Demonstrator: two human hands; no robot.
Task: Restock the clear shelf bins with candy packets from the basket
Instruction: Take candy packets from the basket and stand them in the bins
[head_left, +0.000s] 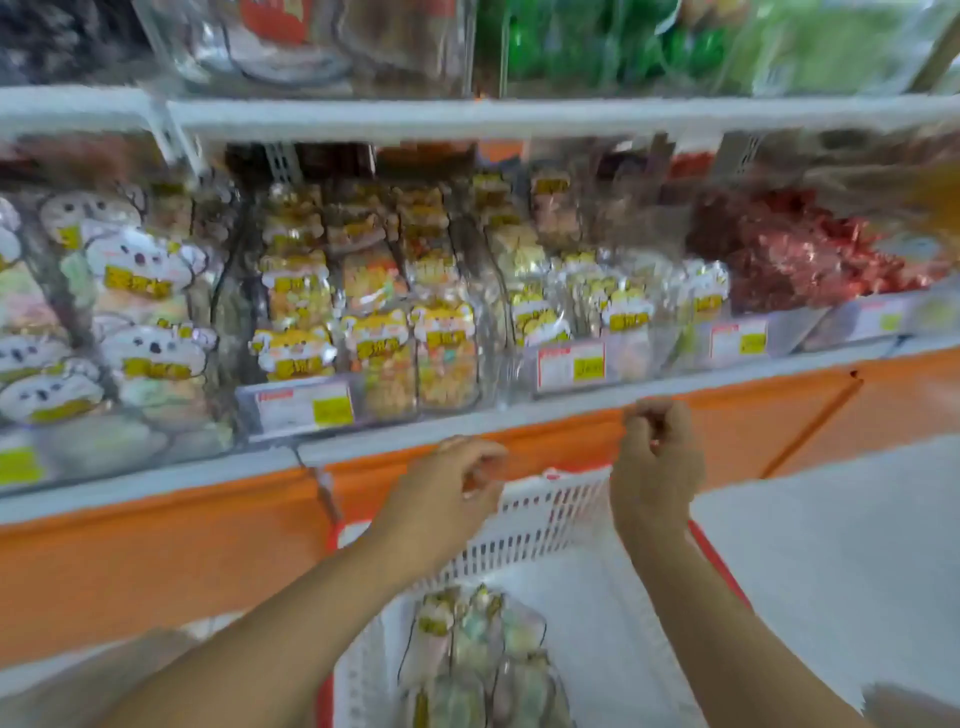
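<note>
A white perforated basket (535, 519) with a red rim stands below the shelf, and several clear candy packets (478, 654) lie in its near end. Clear shelf bins (493, 379) above hold rows of packets with yellow labels (447, 338). My left hand (441, 493) hovers over the basket's far wall with loosely curled fingers and nothing in it. My right hand (657, 462) is raised just below the shelf edge, fingers curled, with no packet visible in it. The frame is blurred.
A white shelf edge (571, 415) with price tags (306, 408) runs above an orange panel (156, 551). Red-wrapped sweets (800, 249) fill a bin at the right. Koala-label packets (145, 270) fill the left bin. An upper shelf (467, 117) carries clear containers.
</note>
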